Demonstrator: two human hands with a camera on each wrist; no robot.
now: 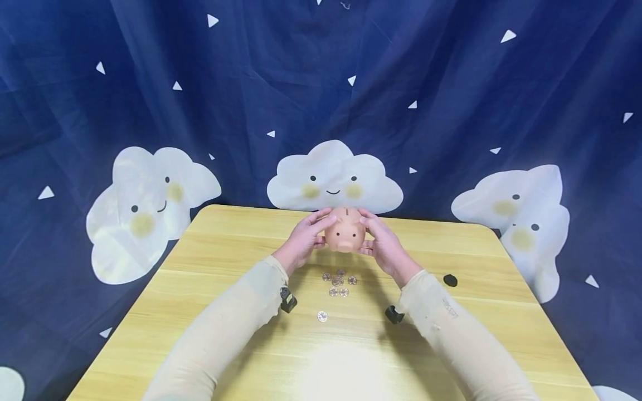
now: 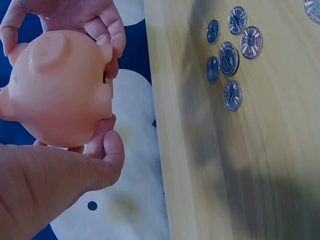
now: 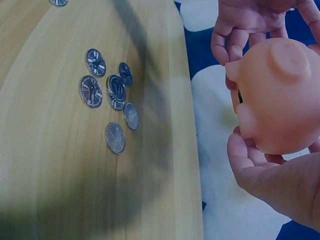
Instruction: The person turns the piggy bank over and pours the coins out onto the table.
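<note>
A pink piggy bank (image 1: 345,229) with a slot in its top is held up over the far part of the table, its snout toward me. My left hand (image 1: 306,236) grips one side, thumb near the ear and fingers curled under. On the opposite side my right hand (image 1: 385,245) holds it the same way. In both wrist views the piggy bank (image 2: 62,92) (image 3: 280,100) shows its round snout and stubby feet, with a dark opening at the belly. Below it on the wood lie several silvery coins (image 1: 337,282), some overlapping.
One coin (image 1: 322,316) lies apart, nearer to me. A small black disc (image 1: 450,280) is on the right of the wooden table (image 1: 210,250). Behind the table's far edge hangs a dark blue curtain (image 1: 311,72) with white clouds.
</note>
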